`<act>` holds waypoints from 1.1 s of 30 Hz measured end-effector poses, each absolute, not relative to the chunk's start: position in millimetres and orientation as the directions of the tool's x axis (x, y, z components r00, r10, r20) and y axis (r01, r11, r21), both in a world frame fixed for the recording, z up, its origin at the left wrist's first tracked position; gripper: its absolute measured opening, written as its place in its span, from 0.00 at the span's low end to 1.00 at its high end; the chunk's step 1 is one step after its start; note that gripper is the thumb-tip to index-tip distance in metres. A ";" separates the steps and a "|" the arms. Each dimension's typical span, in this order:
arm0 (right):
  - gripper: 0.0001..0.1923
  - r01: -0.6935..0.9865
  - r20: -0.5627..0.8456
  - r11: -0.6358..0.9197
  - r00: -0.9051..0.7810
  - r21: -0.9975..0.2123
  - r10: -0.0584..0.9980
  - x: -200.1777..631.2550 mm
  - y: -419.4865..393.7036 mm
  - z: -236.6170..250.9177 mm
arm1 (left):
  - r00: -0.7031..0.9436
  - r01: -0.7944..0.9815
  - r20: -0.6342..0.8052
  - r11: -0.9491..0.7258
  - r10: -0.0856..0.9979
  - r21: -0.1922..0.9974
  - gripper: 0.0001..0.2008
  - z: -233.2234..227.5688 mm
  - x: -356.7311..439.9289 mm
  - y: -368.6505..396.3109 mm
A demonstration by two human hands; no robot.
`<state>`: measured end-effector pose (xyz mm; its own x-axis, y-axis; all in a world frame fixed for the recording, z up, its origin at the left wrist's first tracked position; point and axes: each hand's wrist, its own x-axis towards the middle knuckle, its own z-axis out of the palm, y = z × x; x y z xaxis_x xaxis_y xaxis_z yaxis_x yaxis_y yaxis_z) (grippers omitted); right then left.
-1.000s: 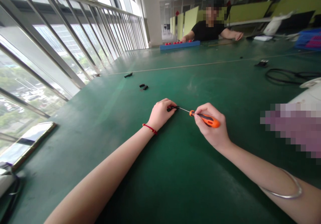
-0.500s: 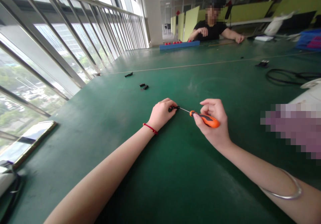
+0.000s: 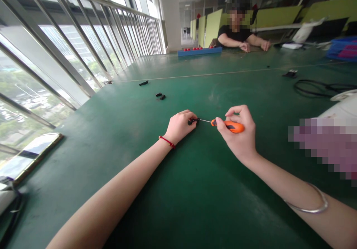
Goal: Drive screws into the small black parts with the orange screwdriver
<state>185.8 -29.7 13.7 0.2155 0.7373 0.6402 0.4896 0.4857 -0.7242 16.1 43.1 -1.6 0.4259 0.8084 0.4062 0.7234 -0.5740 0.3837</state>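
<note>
My right hand (image 3: 240, 137): fingers closed loosely on the orange screwdriver (image 3: 227, 125), index lifted. Its shaft lies nearly level, tip pointing left. My left hand (image 3: 180, 126): pinched on the small black part (image 3: 193, 121) on the green table (image 3: 195, 197), meeting the tip. I read no lettering. Beyond: loose black pieces (image 3: 160, 96).

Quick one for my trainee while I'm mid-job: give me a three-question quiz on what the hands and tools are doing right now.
1. True or false: the right hand holds the orange screwdriver.
2. What does the left hand pin on the green table? A) a phone B) a small black part C) a cable
3. Fill in: the screwdriver's tip points toward the ____ hand.

Key: 1 true; 2 B; 3 left.
</note>
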 end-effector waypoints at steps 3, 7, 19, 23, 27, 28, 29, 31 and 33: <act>0.15 0.576 0.682 0.463 0.242 -0.674 0.690 185.3 -17.9 32.2 | 0.409 0.697 0.384 -0.554 0.828 0.454 0.07 -2.8 15.1 45.8; 0.20 0.678 0.693 0.432 0.161 -0.595 0.703 185.2 3.1 54.2 | 0.434 0.599 0.347 -0.554 0.831 0.578 0.07 -7.3 12.1 53.1; 0.10 0.788 0.564 0.489 -0.225 -0.375 0.795 180.5 67.2 108.1 | 0.474 0.551 0.282 -0.531 0.834 0.644 0.07 -10.7 11.8 61.2; 0.10 0.782 0.484 0.509 -0.310 -0.360 0.818 185.9 63.7 112.3 | 0.511 0.521 0.263 -0.538 0.819 0.663 0.07 -10.7 8.5 62.9; 0.13 0.856 0.450 0.425 -0.268 -0.295 0.852 194.4 54.5 113.6 | 0.536 0.507 0.265 -0.556 0.802 0.658 0.07 -9.6 5.9 62.1; 0.11 0.857 0.437 0.426 -0.278 -0.289 0.856 195.2 52.8 114.5 | 0.533 0.512 0.267 -0.558 0.803 0.653 0.07 -9.1 5.8 61.4; 0.10 0.852 0.424 0.438 -0.297 -0.287 0.856 195.3 51.4 115.6 | 0.529 0.517 0.270 -0.558 0.804 0.649 0.07 -8.7 5.8 60.6; 0.12 0.837 0.407 0.468 -0.337 -0.284 0.849 194.2 49.3 118.0 | 0.525 0.521 0.276 -0.561 0.805 0.643 0.07 -8.2 6.2 59.3; 0.12 0.841 0.393 0.467 -0.345 -0.275 0.852 192.7 47.3 120.3 | 0.529 0.522 0.285 -0.571 0.800 0.634 0.07 -8.2 6.7 58.7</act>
<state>192.7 47.3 120.3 -0.3446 0.8523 0.3934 0.8408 0.4667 -0.2745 6.7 58.7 -8.2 0.5286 0.7997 0.2848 0.5216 -0.5707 0.6343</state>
